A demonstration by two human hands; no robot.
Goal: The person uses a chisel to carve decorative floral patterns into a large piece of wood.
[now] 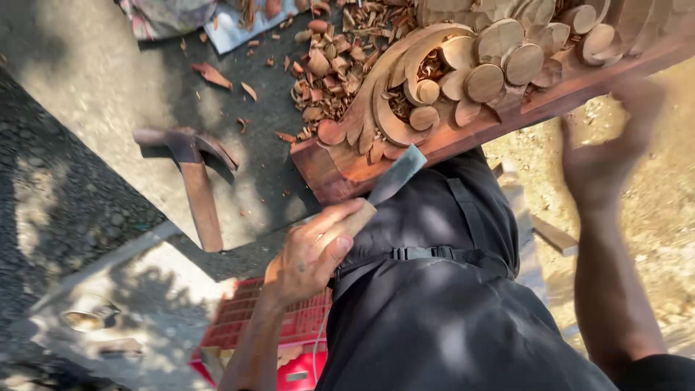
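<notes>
head camera, looking steeply down, close over lap and ground

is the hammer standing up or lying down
Lying down. The hammer rests flat on the ground left of the carved wood panel, handle pointing toward the camera, untouched by either hand.

No packages, labels, signs or screens visible anywhere in view.

Bare ground [94, 87] lies open left of the carved wooden panel [463, 80]. Wood chips [333, 65] crowd its upper edge, a hammer [192, 170] lies nearby, and a red crate [246, 326] blocks below.
</notes>
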